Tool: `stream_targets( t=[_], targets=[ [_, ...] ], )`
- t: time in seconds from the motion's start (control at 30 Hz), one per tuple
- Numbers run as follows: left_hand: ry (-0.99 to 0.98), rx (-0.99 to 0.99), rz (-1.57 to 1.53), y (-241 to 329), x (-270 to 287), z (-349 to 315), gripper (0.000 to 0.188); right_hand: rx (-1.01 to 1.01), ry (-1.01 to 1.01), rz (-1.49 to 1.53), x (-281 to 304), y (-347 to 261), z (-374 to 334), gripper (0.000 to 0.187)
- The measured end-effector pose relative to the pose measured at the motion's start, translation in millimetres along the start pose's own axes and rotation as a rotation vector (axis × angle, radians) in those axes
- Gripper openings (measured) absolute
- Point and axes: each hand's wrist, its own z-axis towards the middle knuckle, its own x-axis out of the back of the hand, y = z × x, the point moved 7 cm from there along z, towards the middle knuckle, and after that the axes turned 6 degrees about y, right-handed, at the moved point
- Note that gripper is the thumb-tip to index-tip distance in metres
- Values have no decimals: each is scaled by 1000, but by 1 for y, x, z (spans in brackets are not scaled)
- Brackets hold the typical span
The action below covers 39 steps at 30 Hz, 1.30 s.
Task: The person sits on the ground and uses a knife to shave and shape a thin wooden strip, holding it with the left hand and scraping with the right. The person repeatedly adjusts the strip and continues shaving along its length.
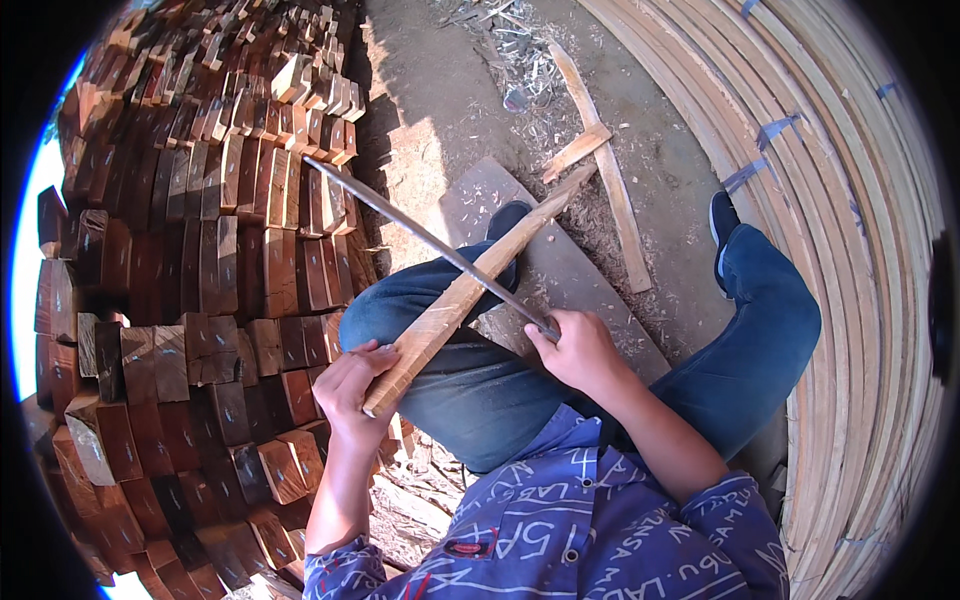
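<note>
With left hand (350, 392), clamping near end of wooden strip (430, 335), slanting forward-right from hand across left leg (385, 308). With right hand (585, 350), gripping long metal tool (400, 218), perhaps file, crossing strip forward-left of hand. Keep strip braced, strokes even.

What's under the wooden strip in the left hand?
Beneath the wooden strip show the bent left leg in jeans, then a dark shoe and a flat board farther out. Whatever lies directly under the strip is covered, so any contact with the leg cannot be seen.
</note>
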Motion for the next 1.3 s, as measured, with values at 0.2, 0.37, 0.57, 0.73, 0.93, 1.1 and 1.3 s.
stream_targets(
  t=[0.2,0.37,0.57,0.73,0.93,1.1,1.3],
  targets=[
    [17,38,8,-8,0,-6,25,134,87,-57,-36,35,15,18],
    [33,70,6,-14,1,-6,22,-40,63,-112,-30,77,19,21],
    [21,61,7,-8,-1,1,26,88,5,133,-23,-2,-2,19],
    [18,53,22,-1,-1,1,23,81,76,36,-26,16,17,15],
    [-6,13,16,2,-6,-10,21,-107,13,-40,-43,77,20,21],
    [1,4,30,6,-7,-7,22,17,58,82,-15,18,7,22],
    [-48,-181,73,15,-6,1,27,138,-3,2,6,2,13,16]
  ],
)
